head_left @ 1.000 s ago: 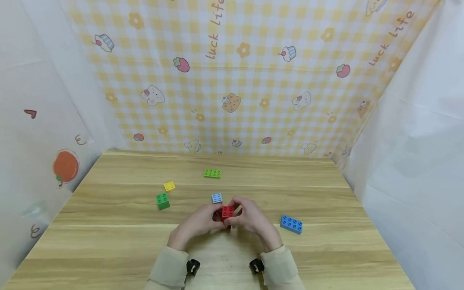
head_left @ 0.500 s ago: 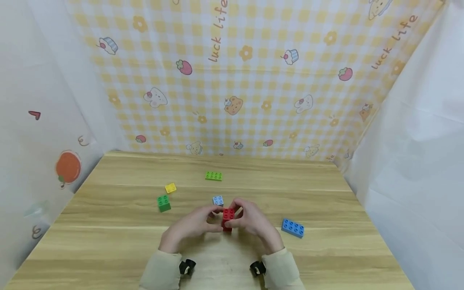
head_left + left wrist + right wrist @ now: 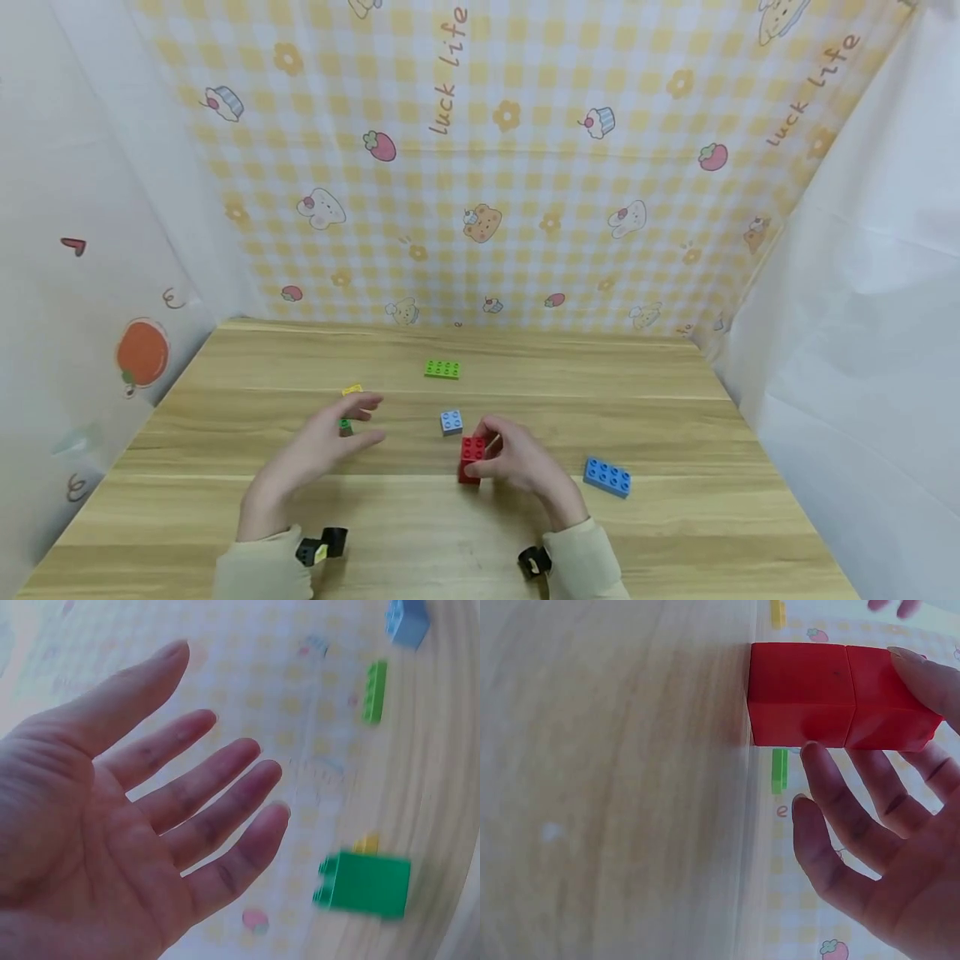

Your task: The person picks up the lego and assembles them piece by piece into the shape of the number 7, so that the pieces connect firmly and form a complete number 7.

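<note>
Two red building bricks [image 3: 472, 450], one stacked on the other, stand on the table in front of the person. My right hand [image 3: 525, 458] pinches the stack; in the right wrist view its thumb lies on the upper red brick [image 3: 889, 705] and fingers on the opposite side. My left hand [image 3: 318, 450] holds nothing and hovers at the left, fingers extended and spread in the left wrist view. It is nearest the green brick [image 3: 367, 885], which it mostly covers in the head view. Behind that is a thin yellow brick [image 3: 352, 389], partly hidden.
A light blue brick [image 3: 451, 422] sits just behind the red stack. Farther back lies a flat lime-green brick [image 3: 442, 369]. To the right of the right hand lies a long blue brick [image 3: 607, 477]. A patterned cloth [image 3: 525, 167] hangs behind the wooden table [image 3: 675, 533].
My left hand has let go of the red bricks and moved left toward the green brick. My right hand stays on the stack.
</note>
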`<action>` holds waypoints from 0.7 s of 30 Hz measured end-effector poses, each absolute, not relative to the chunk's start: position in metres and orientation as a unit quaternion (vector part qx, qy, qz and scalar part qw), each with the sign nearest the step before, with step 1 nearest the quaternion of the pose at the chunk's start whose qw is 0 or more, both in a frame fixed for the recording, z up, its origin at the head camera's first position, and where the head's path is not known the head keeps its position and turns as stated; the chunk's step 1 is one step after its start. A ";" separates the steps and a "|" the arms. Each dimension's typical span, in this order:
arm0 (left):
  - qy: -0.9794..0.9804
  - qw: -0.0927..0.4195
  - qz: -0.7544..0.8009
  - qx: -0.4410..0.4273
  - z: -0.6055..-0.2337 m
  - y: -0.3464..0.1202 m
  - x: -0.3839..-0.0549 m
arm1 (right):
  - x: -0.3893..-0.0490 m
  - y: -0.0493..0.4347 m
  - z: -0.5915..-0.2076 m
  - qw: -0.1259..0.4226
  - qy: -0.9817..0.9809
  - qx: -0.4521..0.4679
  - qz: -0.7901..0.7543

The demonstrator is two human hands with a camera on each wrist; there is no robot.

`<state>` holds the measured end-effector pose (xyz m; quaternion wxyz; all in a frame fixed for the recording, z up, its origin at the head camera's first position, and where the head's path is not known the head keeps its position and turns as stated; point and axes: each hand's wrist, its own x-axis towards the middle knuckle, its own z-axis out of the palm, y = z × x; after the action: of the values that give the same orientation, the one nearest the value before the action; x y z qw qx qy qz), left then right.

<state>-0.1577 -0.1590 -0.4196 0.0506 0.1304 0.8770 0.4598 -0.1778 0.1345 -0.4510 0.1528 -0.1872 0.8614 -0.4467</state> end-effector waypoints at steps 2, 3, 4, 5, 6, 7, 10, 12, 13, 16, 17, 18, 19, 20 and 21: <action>0.880 0.043 0.458 0.121 -0.420 -0.170 -0.156 | -0.178 0.134 -0.452 0.151 0.863 -0.189 -0.444; 0.881 0.041 0.457 0.115 -0.420 -0.175 -0.156 | -0.178 0.134 -0.452 0.150 0.863 -0.190 -0.442; 0.883 0.039 0.454 0.109 -0.420 -0.179 -0.155 | -0.178 0.134 -0.452 0.150 0.864 -0.191 -0.442; 0.885 0.038 0.451 0.104 -0.421 -0.183 -0.154 | -0.178 0.133 -0.452 0.150 0.862 -0.192 -0.444; 0.887 0.037 0.450 0.098 -0.422 -0.186 -0.154 | -0.178 0.133 -0.452 0.152 0.860 -0.192 -0.447; 0.888 0.036 0.448 0.093 -0.423 -0.189 -0.154 | -0.177 0.133 -0.452 0.153 0.859 -0.191 -0.449; 0.894 0.039 0.438 0.084 -0.428 -0.194 -0.153 | -0.177 0.133 -0.452 0.157 0.854 -0.191 -0.458; 0.895 0.042 0.438 0.080 -0.431 -0.197 -0.153 | -0.176 0.133 -0.451 0.157 0.854 -0.191 -0.457; 0.896 0.043 0.436 0.077 -0.432 -0.198 -0.153 | -0.176 0.133 -0.451 0.156 0.855 -0.191 -0.456; 0.899 0.045 0.432 0.062 -0.436 -0.202 -0.154 | -0.176 0.134 -0.451 0.153 0.856 -0.194 -0.453; 0.902 0.044 0.426 0.056 -0.437 -0.203 -0.155 | -0.176 0.135 -0.451 0.153 0.856 -0.194 -0.454; 0.905 0.046 0.420 0.050 -0.437 -0.204 -0.155 | -0.176 0.135 -0.451 0.154 0.855 -0.194 -0.456; 0.907 0.046 0.417 0.044 -0.438 -0.205 -0.156 | -0.177 0.135 -0.451 0.154 0.854 -0.195 -0.457; 0.908 0.047 0.415 0.041 -0.439 -0.207 -0.156 | -0.177 0.135 -0.451 0.154 0.854 -0.195 -0.458; 0.909 0.049 0.411 0.038 -0.440 -0.208 -0.157 | -0.177 0.135 -0.451 0.154 0.853 -0.195 -0.459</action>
<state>-0.1568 -0.2079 -0.4400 0.0488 0.0376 0.9094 0.4114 -0.1769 0.1350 -0.4513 0.1545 -0.1954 0.8530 -0.4586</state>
